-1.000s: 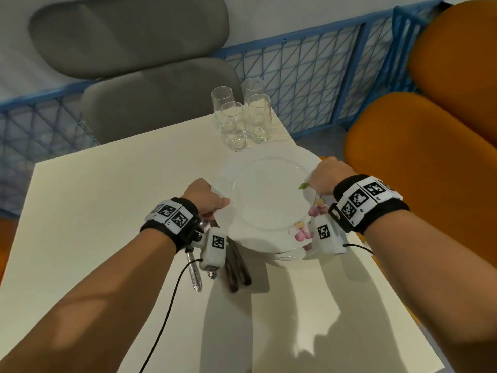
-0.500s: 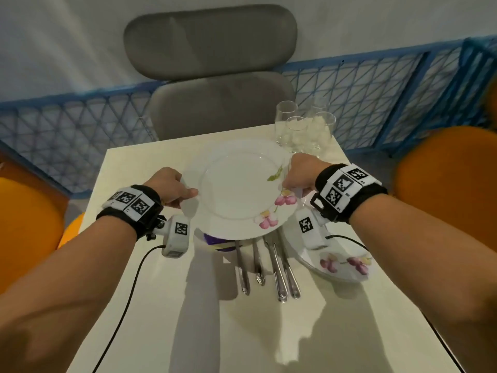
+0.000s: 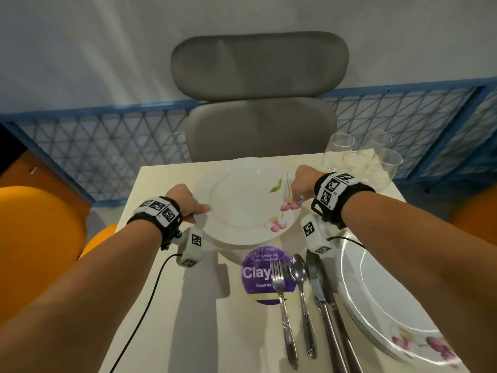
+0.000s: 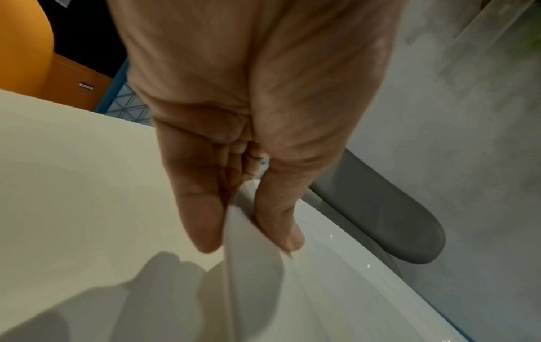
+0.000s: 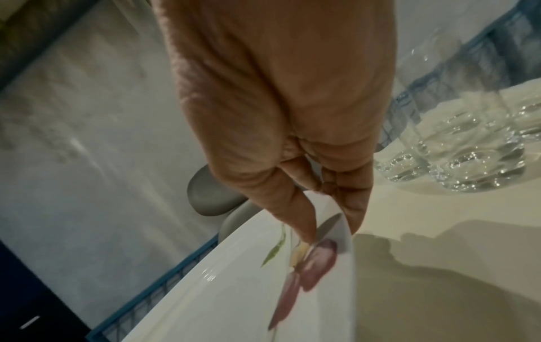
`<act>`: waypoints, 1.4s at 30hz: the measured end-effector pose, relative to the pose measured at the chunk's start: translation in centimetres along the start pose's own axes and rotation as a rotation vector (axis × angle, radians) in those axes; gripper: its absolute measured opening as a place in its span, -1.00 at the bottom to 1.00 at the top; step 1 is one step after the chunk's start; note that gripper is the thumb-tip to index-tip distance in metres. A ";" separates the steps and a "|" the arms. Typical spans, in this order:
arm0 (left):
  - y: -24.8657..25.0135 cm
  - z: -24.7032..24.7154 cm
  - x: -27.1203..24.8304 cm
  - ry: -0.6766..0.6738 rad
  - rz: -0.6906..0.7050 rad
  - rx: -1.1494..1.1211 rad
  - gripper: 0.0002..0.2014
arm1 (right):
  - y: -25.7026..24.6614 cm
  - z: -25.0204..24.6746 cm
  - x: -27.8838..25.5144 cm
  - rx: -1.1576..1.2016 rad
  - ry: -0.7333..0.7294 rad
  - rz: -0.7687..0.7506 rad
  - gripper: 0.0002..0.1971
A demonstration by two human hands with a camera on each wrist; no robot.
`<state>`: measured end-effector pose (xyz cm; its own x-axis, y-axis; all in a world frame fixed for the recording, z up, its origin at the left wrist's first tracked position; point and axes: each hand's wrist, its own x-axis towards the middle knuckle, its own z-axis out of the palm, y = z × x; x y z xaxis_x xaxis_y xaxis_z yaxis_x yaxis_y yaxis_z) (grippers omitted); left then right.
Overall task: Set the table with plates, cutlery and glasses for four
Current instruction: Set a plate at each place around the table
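A white plate [image 3: 242, 203] with pink flowers hangs just above the far side of the cream table [image 3: 188, 305], in front of the grey chair. My left hand [image 3: 188, 203] pinches its left rim, thumb on top [image 4: 281, 222]. My right hand [image 3: 301, 184] pinches its right rim [image 5: 328, 231] by the flower print. A stack of plates [image 3: 384, 300] lies at the near right. A fork [image 3: 282, 305], a spoon [image 3: 302, 297] and knives [image 3: 322, 305] lie in the middle. Several glasses [image 3: 360, 160] stand at the far right corner.
A purple round sticker [image 3: 258, 273] lies on the table under the fork's head. A grey chair [image 3: 258, 103] stands past the far edge, with a blue mesh fence [image 3: 80, 154] behind it. Orange chairs [image 3: 35, 238] flank the table on the left and right.
Both hands have lifted the top plate off the stack and carried it away from it to the far side, before the grey chair. The cutlery and the remaining plates now show.
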<state>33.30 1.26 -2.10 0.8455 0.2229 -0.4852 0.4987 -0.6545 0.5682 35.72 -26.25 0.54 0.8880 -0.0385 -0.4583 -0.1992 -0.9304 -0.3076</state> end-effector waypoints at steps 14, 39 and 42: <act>0.6 2.1 7.1 0.033 -0.009 0.248 -0.59 | 0.7 2.3 7.7 0.061 0.013 0.038 -0.78; 1.7 3.0 8.3 0.001 -0.017 0.275 -0.69 | 1.9 2.3 8.5 -0.084 0.063 0.065 -0.75; 1.8 3.1 8.2 0.012 -0.011 0.270 -0.69 | 1.9 2.6 8.3 -0.085 0.015 0.072 -0.70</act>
<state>40.58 -0.31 -7.10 0.8432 0.2391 -0.4816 0.4406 -0.8206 0.3640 41.63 -27.37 -6.01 0.8786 -0.1113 -0.4644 -0.2277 -0.9524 -0.2026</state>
